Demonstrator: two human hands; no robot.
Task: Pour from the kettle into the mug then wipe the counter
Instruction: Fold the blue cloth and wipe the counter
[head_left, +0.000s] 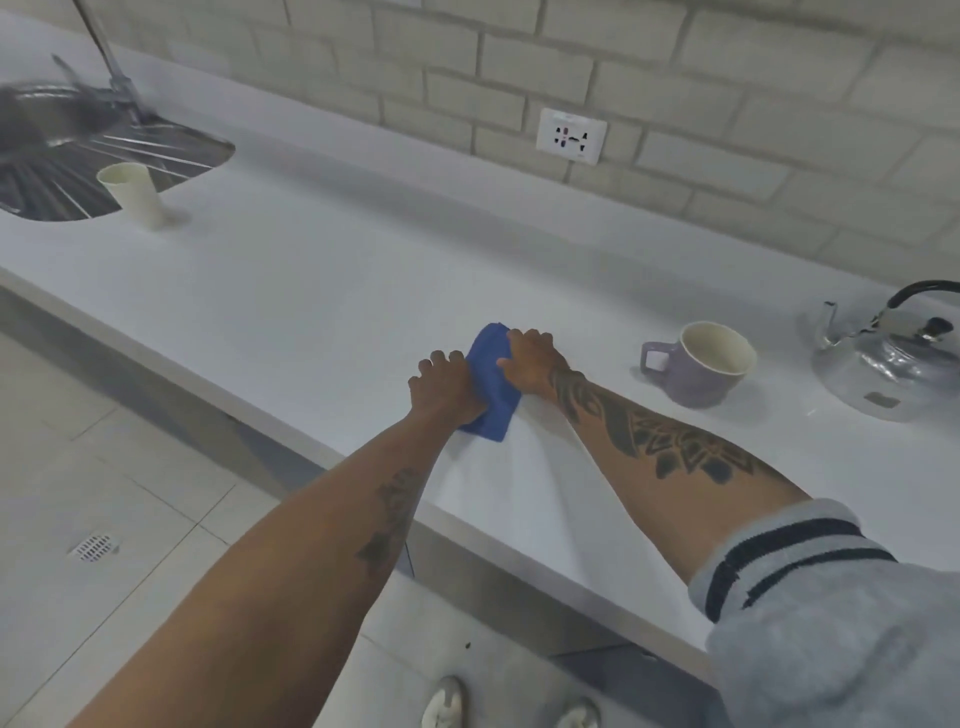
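Observation:
A blue cloth lies flat on the white counter, near its front edge. My left hand presses on the cloth's left side and my right hand on its right side, fingers curled over it. A lilac mug with a cream inside stands upright to the right of my hands, handle pointing left. Further right, at the frame edge, sits a shiny metal kettle with a black handle, spout toward the mug.
A cream paper cup stands at the far left beside the steel sink and drainer with its tap. A wall socket sits in the brick-tile backsplash. Tiled floor with a drain lies below the counter edge.

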